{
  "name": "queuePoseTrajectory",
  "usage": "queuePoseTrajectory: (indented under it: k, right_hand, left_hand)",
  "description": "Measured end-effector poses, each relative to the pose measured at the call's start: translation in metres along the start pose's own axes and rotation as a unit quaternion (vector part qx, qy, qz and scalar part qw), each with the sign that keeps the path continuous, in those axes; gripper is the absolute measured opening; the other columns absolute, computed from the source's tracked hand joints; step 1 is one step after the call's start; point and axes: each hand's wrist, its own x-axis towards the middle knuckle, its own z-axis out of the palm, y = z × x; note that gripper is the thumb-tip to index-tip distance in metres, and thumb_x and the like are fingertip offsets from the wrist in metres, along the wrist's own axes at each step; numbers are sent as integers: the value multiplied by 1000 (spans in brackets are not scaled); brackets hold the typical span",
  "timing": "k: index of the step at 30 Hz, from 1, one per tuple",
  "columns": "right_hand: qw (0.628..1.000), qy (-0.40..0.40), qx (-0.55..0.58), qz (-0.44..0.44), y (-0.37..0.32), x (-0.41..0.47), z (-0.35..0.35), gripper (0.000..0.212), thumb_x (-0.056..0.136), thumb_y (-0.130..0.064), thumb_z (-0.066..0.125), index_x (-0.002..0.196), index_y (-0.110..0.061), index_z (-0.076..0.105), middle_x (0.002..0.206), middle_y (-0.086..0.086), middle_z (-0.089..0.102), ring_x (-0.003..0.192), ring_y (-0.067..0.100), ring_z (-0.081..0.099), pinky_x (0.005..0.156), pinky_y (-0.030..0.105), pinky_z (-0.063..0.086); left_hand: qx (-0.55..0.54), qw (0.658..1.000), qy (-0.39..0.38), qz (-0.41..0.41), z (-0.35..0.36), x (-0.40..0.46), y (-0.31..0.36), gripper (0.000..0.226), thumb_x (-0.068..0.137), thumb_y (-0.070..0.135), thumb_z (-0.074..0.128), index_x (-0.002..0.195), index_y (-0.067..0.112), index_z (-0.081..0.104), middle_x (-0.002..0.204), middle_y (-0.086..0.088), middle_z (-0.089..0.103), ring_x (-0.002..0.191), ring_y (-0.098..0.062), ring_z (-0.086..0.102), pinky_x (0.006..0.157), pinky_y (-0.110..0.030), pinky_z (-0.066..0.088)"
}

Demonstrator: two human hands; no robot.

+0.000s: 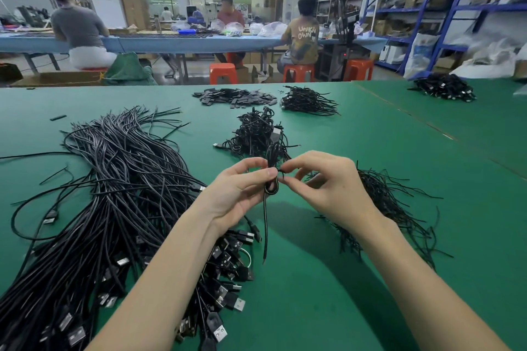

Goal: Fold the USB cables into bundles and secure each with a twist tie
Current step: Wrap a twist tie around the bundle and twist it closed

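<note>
Green desk [328, 279], loose cables left. Left hand [236, 194] pinches the folded cable bundle [272, 179]; right hand [328, 188] pinches the twist tie [281, 171]. Best: keep loops clamped tight, twist snug at mid-bundle.

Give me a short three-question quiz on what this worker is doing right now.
1. True or false: the left hand grips a folded cable bundle.
2. What does the right hand pinch? A) twist tie B) scissors C) tape
3. Fill in: the big pile of loose cables lies on the worker's ____ side.

Key: 1 true; 2 A; 3 left.
</note>
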Motion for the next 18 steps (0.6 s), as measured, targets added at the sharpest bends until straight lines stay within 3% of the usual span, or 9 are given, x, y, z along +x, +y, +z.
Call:
queuePoseTrajectory:
  k: [2, 5, 6, 9, 10, 11, 15, 16, 18]
  right_hand:
    - [999, 37, 22, 30, -3, 0, 4, 3, 85, -15, 81, 88, -13, 80, 79, -7, 74, 69, 11, 69, 54, 27, 58]
    - [947, 50, 222, 226, -11, 5, 10, 8, 84, -13, 82, 78, -8, 79, 68, 4, 72, 55, 14, 66, 53, 23, 55]
    - [885, 38, 336, 321, -14, 7, 11, 9, 82, -11, 81, 76, -5, 78, 67, 8, 70, 51, 13, 63, 51, 20, 54]
    - [592, 10, 605, 532, -20, 10, 13, 9, 71, -7, 81, 68, -1, 74, 65, 9, 66, 47, 8, 61, 42, 13, 50]
    - [564, 9, 620, 545, -21, 10, 14, 9, 68, -7, 81, 68, -1, 74, 66, 8, 67, 48, 9, 63, 43, 13, 51]
    - [595, 1, 599, 536, -20, 9, 14, 10, 69, -9, 82, 70, -3, 75, 69, 8, 69, 50, 9, 65, 45, 14, 52]
    - [908, 73, 288, 296, -11, 0, 17, 11, 85, -15, 81, 93, -12, 75, 88, 6, 75, 66, 15, 72, 58, 22, 58]
    - [954, 107, 187, 208, -7, -3, 16, 13, 85, -16, 82, 96, -15, 75, 89, 1, 75, 69, 13, 73, 58, 22, 58]
    - [989, 137, 28, 53, 0, -7, 15, 15, 84, -15, 83, 97, -16, 76, 92, -5, 75, 72, 8, 71, 59, 20, 57]
  left_hand:
    - [5, 1000, -11, 6, -1, -1, 0, 36, 63, 0, 76, 95, 11, 63, 83, -9, 74, 65, -16, 69, 66, -22, 58]
    - [32, 998, -27, 41, -1, -1, 1, 33, 63, 2, 78, 91, 13, 65, 88, -6, 72, 69, -15, 69, 66, -22, 57]
    - [47, 997, -30, 57, -1, -1, 1, 31, 62, 2, 79, 88, 15, 66, 87, -5, 72, 70, -14, 69, 65, -21, 56]
    - [84, 993, -30, 79, -1, -3, 3, 29, 61, 4, 81, 84, 16, 68, 88, -4, 73, 74, -12, 69, 65, -20, 55]
    - [84, 993, -28, 76, -2, -3, 4, 29, 60, 5, 81, 84, 16, 68, 88, -5, 73, 75, -12, 70, 65, -20, 55]
    - [78, 994, -26, 69, -3, -3, 4, 31, 59, 5, 81, 85, 16, 68, 88, -4, 73, 74, -13, 70, 65, -20, 55]
    - [31, 999, -2, 43, -4, -2, 5, 36, 62, 3, 78, 93, 13, 64, 82, -2, 72, 65, -13, 69, 66, -20, 57]
    - [17, 999, 3, 39, -4, -2, 6, 36, 62, 2, 78, 93, 14, 64, 82, -3, 72, 65, -13, 69, 66, -20, 58]
    - [0, 1000, 4, 31, -3, -2, 6, 36, 61, 1, 77, 93, 14, 65, 82, -5, 72, 64, -13, 69, 65, -20, 58]
